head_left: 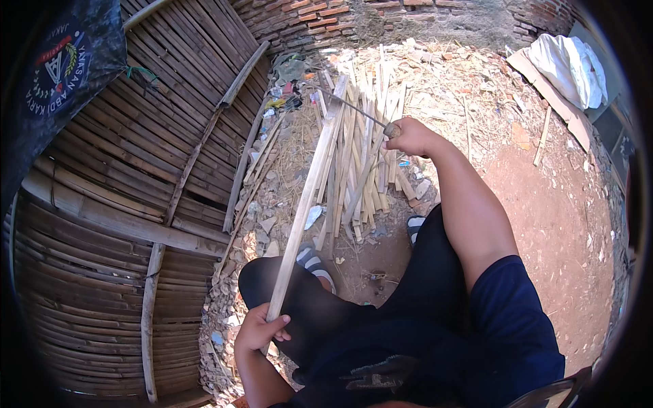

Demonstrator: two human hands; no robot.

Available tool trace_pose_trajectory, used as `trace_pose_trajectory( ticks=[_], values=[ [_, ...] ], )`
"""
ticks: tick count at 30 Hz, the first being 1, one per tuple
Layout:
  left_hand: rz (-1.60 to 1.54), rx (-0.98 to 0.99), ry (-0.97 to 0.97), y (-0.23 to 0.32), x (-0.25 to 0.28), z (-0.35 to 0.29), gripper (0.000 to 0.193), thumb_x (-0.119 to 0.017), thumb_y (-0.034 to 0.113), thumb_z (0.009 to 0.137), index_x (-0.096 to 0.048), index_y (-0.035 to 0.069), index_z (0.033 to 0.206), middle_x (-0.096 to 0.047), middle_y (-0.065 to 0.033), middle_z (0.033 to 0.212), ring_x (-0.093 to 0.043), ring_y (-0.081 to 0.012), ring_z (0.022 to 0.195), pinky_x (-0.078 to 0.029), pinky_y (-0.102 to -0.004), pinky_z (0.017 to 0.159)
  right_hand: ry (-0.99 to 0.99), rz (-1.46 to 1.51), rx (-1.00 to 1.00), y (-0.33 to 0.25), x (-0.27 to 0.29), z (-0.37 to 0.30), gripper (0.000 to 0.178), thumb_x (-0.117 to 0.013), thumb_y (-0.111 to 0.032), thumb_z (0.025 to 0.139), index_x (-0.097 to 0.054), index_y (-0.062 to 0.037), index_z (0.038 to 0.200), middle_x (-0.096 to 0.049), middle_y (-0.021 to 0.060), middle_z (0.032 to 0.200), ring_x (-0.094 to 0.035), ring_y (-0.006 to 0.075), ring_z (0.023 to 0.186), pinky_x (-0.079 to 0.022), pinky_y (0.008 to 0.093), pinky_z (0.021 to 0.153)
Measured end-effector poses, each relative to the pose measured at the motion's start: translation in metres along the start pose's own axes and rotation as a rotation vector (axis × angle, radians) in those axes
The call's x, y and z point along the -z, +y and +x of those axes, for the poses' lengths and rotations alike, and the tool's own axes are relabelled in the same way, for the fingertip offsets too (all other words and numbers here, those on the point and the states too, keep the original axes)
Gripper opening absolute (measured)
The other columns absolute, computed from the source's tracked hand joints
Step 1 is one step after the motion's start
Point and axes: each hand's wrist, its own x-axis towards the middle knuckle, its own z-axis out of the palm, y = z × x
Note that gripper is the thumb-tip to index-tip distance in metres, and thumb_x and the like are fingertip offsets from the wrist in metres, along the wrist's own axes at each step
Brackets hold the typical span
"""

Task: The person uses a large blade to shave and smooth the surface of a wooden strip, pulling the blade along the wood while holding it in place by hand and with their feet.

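Observation:
A long, pale wooden strip (307, 194) slants up and away in front of me. My left hand (262, 328) is wrapped round its near end, beside my left knee. In my right hand (413, 138) is the round wooden handle (392, 130) of a long knife, its thin dark blade (362, 113) seen nearly edge-on. The blade's tip reaches the far part of the strip; whether it touches the wood I cannot tell. Beneath and beyond the strip, a loose pile of wooden strips (364, 163) lies on the ground.
A slatted bamboo wall (109, 224) stands close on my left, with a dark printed banner (58, 88) hanging from it. Ahead is a brick wall (313, 24). A white sack (568, 68) lies at far right. Rubble and litter cover the ground around the pile; my sandaled feet flank it.

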Motion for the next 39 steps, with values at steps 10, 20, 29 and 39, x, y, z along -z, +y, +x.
trace_pose_trajectory(
  ticks=[10,20,29,39],
  values=[
    [-0.035,-0.004,-0.011,-0.002,-0.006,-0.003,0.017,-0.071,0.005,0.090,-0.062,-0.005,0.101,-0.062,-0.0051,0.063,-0.066,-0.0164,0.055,-0.054,-0.0260,0.052,-0.490,-0.601,0.585,-0.109,-0.062,-0.084,0.036,-0.077,-0.031,0.076,-0.073,-0.0136,0.108,-0.072,0.0156,0.095,-0.068,0.0356,0.096,-0.053,0.0473,0.083],
    [0.046,0.021,-0.008,-0.001,-0.002,0.000,0.022,-0.071,0.010,0.091,-0.059,-0.004,0.103,-0.063,-0.0063,0.063,-0.069,-0.0191,0.057,-0.054,-0.0264,0.050,-0.016,0.067,-0.072,-0.006,-0.011,-0.002,0.044,-0.075,-0.029,0.076,-0.069,-0.0009,0.109,-0.071,0.0191,0.098,-0.069,0.0340,0.088,-0.053,0.0420,0.080],
    [-0.016,0.004,-0.041,-0.004,-0.003,0.002,0.020,-0.070,0.010,0.092,-0.061,-0.004,0.103,-0.063,-0.0048,0.063,-0.068,-0.0175,0.056,-0.053,-0.0252,0.051,-0.459,-0.523,0.538,-0.095,-0.066,-0.078,0.040,-0.077,-0.035,0.075,-0.071,-0.0106,0.105,-0.071,0.0173,0.096,-0.067,0.0380,0.095,-0.052,0.0483,0.080],
    [0.061,0.037,-0.037,0.000,-0.002,0.001,0.020,-0.071,0.010,0.091,-0.060,-0.003,0.101,-0.062,-0.0047,0.061,-0.070,-0.0189,0.057,-0.053,-0.0255,0.050,-0.099,0.163,-0.080,0.002,-0.025,0.006,0.054,-0.076,-0.034,0.079,-0.066,0.0009,0.118,-0.069,0.0185,0.092,-0.069,0.0294,0.079,-0.053,0.0408,0.071]
  ],
)
